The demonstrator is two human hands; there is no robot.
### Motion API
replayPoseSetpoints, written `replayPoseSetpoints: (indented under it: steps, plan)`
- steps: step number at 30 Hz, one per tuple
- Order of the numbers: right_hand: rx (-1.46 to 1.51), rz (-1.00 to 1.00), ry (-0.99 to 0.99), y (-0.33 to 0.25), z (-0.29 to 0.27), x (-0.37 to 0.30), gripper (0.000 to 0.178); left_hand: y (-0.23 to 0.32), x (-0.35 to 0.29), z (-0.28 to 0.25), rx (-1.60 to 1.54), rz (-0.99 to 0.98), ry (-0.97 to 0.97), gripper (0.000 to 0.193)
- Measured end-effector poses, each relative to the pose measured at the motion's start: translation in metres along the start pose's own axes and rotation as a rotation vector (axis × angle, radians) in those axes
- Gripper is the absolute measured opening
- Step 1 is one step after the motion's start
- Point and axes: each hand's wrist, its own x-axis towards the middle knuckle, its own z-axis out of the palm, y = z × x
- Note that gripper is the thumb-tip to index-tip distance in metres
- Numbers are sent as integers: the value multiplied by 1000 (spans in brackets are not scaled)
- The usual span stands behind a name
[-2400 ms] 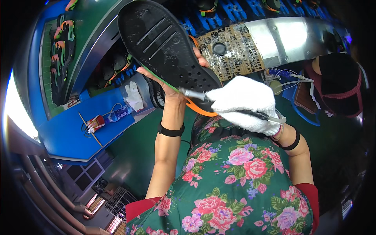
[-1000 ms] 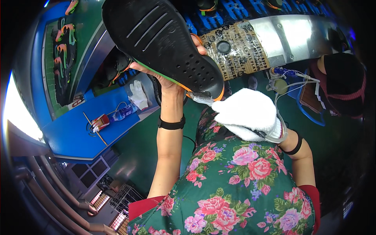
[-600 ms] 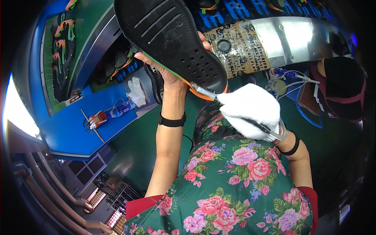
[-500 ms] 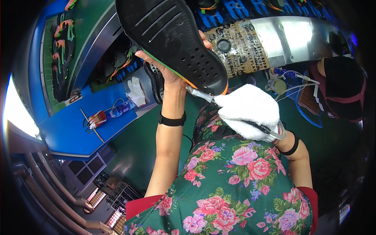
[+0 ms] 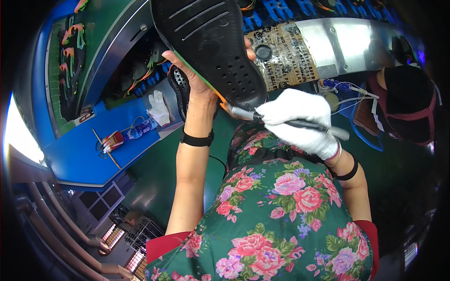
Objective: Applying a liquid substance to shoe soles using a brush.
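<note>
My left hand (image 5: 199,82), bare with a black wristband, is wrapped round a shoe (image 5: 215,51) held with its black underside facing up. Grooves cross the underside's wide end, and round holes dot the narrower end. A thin green and orange edge shows along the side near my palm. In a white knitted glove, my right hand (image 5: 300,119) grips a brush (image 5: 241,112) with a metal ferrule and a dark handle. The brush's tip meets the orange edge by the shoe's narrow end; the bristles are hard to make out. Behind my left wrist is another black shoe (image 5: 180,89), partly hidden.
A blue table (image 5: 77,157) at left bears a white glove (image 5: 158,110), a bottle (image 5: 140,129), a red and white packet (image 5: 112,140) and a thin stick. Ahead runs a metal ledge (image 5: 347,42) with taped cardboard (image 5: 283,61). Another person (image 5: 408,98) is at far right.
The shoe has turned slightly, its wide end shifting right. My right hand has rolled and risen a little, so more of the brush's handle shows. The brush's tip has shifted slightly along the edge.
</note>
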Motion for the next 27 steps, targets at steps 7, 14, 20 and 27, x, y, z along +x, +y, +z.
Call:
replayPoseSetpoints:
  steps: [7,14,20,27]
  plan:
    - [-438,-366,-164,3,-8,6,31,1,6,13,106,-93,26,136]
    - [75,-99,-301,-6,-9,11,15,-2,-7,1,-28,-290,-43,123]
    - [-147,-322,-468,6,-8,15,31,-2,-14,7,53,-476,185,107]
    - [-238,-311,-466,7,-9,24,17,-2,-16,13,82,-587,255,108]
